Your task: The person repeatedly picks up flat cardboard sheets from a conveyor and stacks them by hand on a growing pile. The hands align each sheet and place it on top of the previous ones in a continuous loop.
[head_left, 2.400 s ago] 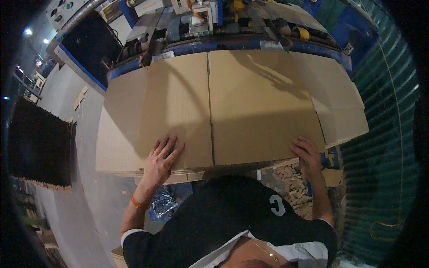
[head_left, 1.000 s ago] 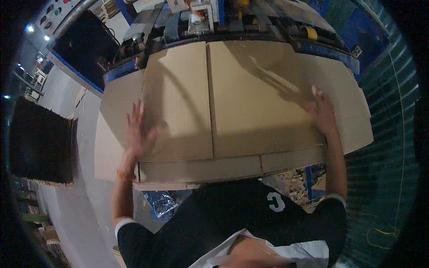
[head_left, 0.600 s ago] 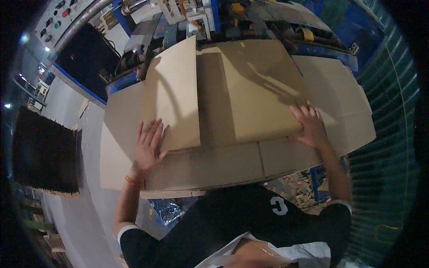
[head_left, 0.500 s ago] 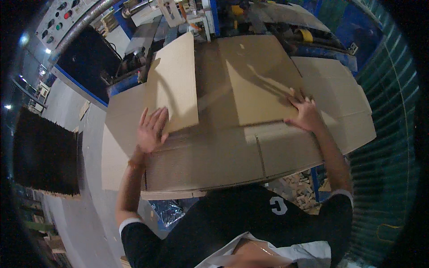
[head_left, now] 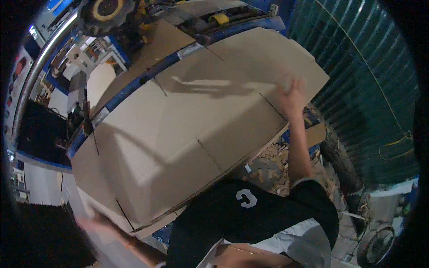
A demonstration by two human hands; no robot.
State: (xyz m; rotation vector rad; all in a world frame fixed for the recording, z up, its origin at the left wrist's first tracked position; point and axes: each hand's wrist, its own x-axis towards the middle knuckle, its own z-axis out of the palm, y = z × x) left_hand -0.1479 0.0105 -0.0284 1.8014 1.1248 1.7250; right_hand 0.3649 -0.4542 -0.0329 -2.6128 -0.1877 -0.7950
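A wide, flat cardboard box blank (head_left: 178, 116) with dark slots cut into its long edges lies across in front of me, on top of at least one more sheet. Over its right end is my right hand (head_left: 292, 96), fingers apart and slightly blurred, seemingly touching the board. My left hand (head_left: 96, 221) is at the near left corner of the blank, its fingers smeared by motion, so its grip does not show. Another cardboard sheet (head_left: 167, 40) lies farther in, partly under the machine, beyond a blue rail (head_left: 134, 85).
Blue machinery with a dark round handwheel (head_left: 107, 15) stands at the far left. Cardboard scraps (head_left: 268, 167) litter the area below the blank's right side. A green corrugated wall (head_left: 357, 76) rises on the right. A dark bristly-edged stack (head_left: 44, 232) is at lower left.
The view has turned rightward. The folded-looking cardboard under my hands has moved forward into the machine, exposing the blank below. My hands have spread apart to the ends of that blank.
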